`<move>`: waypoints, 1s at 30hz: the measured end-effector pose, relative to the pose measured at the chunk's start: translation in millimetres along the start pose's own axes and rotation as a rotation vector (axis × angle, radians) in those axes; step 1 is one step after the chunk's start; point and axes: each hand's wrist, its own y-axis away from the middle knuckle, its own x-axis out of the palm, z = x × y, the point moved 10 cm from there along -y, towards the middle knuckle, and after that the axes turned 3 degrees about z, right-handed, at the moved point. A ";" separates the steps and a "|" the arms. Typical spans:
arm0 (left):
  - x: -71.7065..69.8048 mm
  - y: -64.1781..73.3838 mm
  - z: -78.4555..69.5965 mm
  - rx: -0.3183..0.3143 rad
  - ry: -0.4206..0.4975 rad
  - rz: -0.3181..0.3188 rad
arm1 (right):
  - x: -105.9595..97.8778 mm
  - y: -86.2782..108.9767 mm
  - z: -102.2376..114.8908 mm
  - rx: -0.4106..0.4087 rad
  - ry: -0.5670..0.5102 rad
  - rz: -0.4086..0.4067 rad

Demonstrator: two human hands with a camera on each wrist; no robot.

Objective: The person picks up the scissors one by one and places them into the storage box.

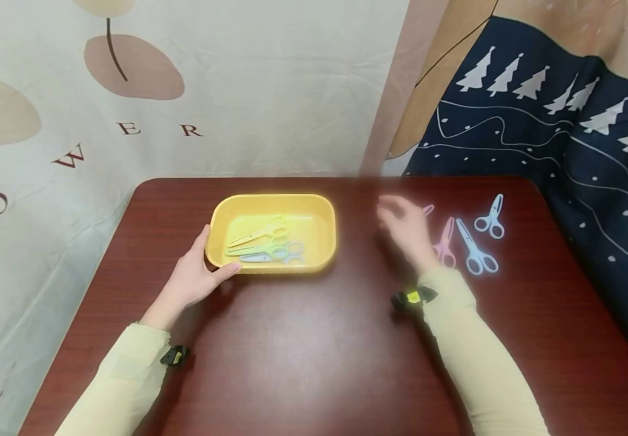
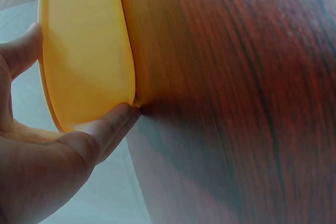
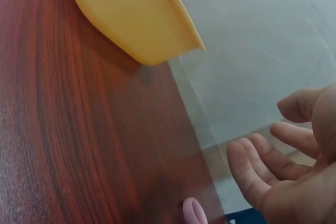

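Note:
A yellow plastic basin [image 1: 324,242] stands on the table with yellow scissors [image 1: 261,232], green scissors [image 1: 259,249] and blue scissors [image 1: 259,258] lying in it. My left hand [image 1: 196,272] holds its left end, thumb at the front rim and fingers along the outer wall. To the right of the basin, my right hand [image 1: 405,227] hovers blurred, its fingers loosely bent around nothing. Near that wrist lie pink scissors [image 1: 446,245], partly covered. A pink handle loop [image 3: 194,212] shows behind the hand. Two blue scissors lie farther right, one large [image 1: 474,248], one small [image 1: 492,218].
The dark red wooden table [image 1: 303,357] carries everything. A pale printed cloth [image 1: 270,91] hangs behind its back edge, and a navy cloth with white trees [image 1: 515,121] hangs at the right.

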 end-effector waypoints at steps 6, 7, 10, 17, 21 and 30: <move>0.5 -0.2 2.3 -0.002 -0.002 0.007 | -11.8 3.1 -10.7 0.064 0.002 -0.063; 0.6 0.0 2.6 -0.004 -0.001 0.008 | -13.1 4.0 -12.4 0.077 0.006 -0.069; 0.5 0.5 3.2 -0.006 -0.002 0.010 | -16.4 6.8 -19.5 0.126 0.006 -0.078; 0.9 0.5 1.9 -0.008 -0.002 0.015 | -22.5 10.3 -32.9 0.180 -0.009 -0.100; 1.6 -0.1 2.6 -0.012 0.002 0.017 | -24.6 11.5 -39.1 0.204 -0.012 -0.103; 0.8 -1.1 0.5 -0.007 0.004 0.012 | -36.5 13.6 -46.1 0.230 0.052 -0.156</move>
